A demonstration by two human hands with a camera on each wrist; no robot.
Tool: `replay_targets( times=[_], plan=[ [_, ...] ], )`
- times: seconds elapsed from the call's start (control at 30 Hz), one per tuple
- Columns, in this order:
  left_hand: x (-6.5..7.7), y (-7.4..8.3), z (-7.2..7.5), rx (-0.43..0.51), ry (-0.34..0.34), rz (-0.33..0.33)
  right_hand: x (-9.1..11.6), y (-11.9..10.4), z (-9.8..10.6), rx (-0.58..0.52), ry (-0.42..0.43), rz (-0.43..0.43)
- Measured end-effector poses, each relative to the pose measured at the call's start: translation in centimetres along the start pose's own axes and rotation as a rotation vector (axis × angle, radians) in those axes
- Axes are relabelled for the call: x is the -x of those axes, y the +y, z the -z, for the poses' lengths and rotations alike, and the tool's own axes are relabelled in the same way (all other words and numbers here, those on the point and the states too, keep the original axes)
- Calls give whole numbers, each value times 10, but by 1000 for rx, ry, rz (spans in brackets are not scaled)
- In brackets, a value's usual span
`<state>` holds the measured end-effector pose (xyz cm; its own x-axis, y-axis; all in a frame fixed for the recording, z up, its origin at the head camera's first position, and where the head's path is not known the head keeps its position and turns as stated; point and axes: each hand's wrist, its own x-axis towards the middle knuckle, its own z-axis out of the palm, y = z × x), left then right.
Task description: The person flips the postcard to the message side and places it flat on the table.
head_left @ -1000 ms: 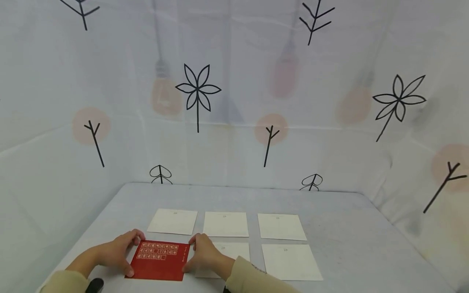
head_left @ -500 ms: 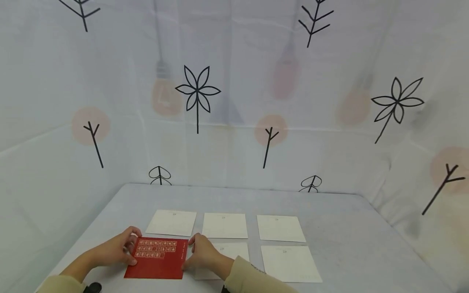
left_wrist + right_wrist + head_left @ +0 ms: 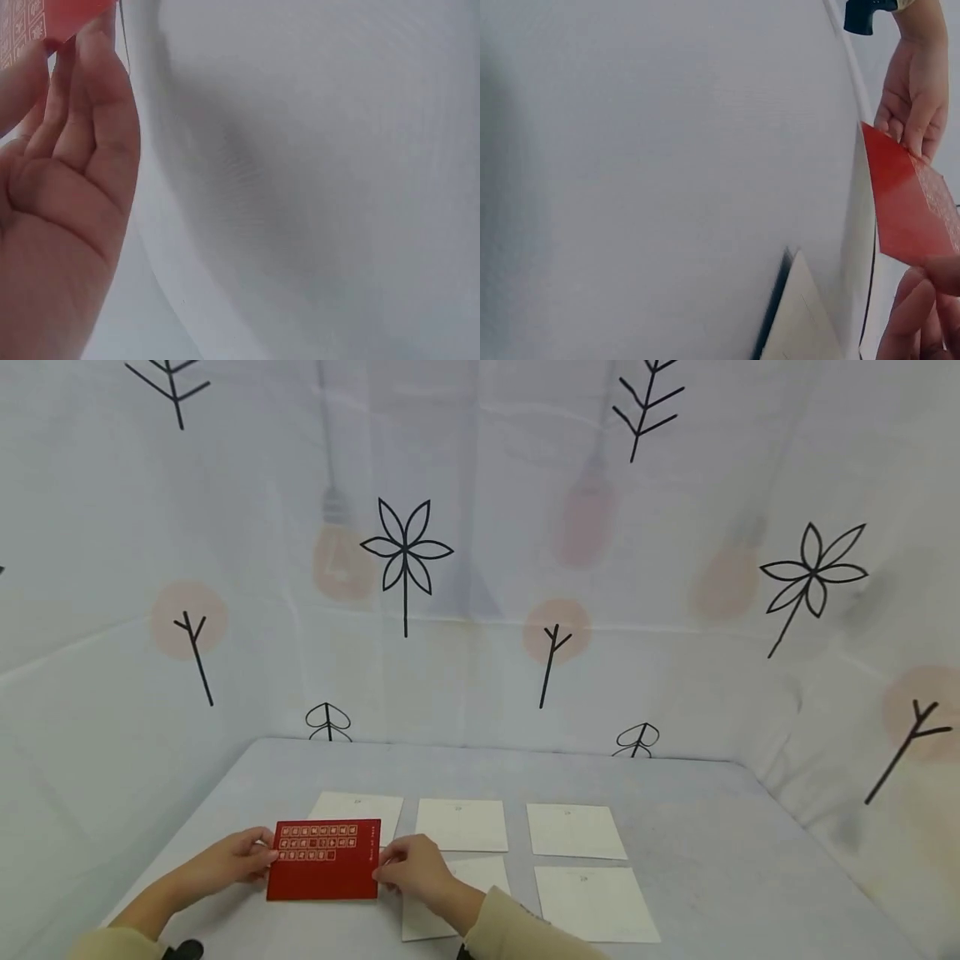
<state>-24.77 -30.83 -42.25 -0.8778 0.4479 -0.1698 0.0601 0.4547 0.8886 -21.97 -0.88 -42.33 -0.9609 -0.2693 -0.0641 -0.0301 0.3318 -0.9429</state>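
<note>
A red card point(image 3: 322, 878) with pale rows of boxed print stands tilted up, its face toward the head camera. On its left edge, my left hand point(image 3: 228, 862) pinches it between thumb and fingers. My right hand point(image 3: 422, 870) pinches the opposite edge. In the left wrist view, the card's printed corner point(image 3: 75, 13) shows above the thumb and fingertips. The right wrist view has the card point(image 3: 904, 199) spanning between both hands, with a shadow on the table beside it. Part of a white card point(image 3: 386, 810) at the back left is hidden behind the red one.
More white cards lie flat in rows: one at back middle point(image 3: 461, 827), one at back right point(image 3: 576, 832), one at front right point(image 3: 596, 906). Another white card point(image 3: 427, 922) is partly covered by my right hand. A patterned cloth wall point(image 3: 480, 693) rises behind the table.
Both hands have raised the red card from lying low over the table and tipped it more upright. It now overlaps the back left white card in the head view.
</note>
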Motion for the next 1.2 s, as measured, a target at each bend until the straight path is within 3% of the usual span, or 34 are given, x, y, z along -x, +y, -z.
replay_targets(
  times=[0.2, 0.37, 0.57, 0.83, 1.2],
  plan=[
    [2, 2, 4, -17, 91, 16, -4, 1, 3, -144, 14, -43],
    [4, 7, 8, -4, 96, -5, -7, 0, 4, -210, -8, -59],
    [9, 3, 15, 87, 76, 4, -9, -5, 6, -265, 6, -70],
    [14, 3, 20, 284, -43, 4, -10, -7, 9, -356, 13, -86],
    [15, 3, 18, 321, -27, 67, -13, -3, 5, -376, 53, -125]
  ],
)
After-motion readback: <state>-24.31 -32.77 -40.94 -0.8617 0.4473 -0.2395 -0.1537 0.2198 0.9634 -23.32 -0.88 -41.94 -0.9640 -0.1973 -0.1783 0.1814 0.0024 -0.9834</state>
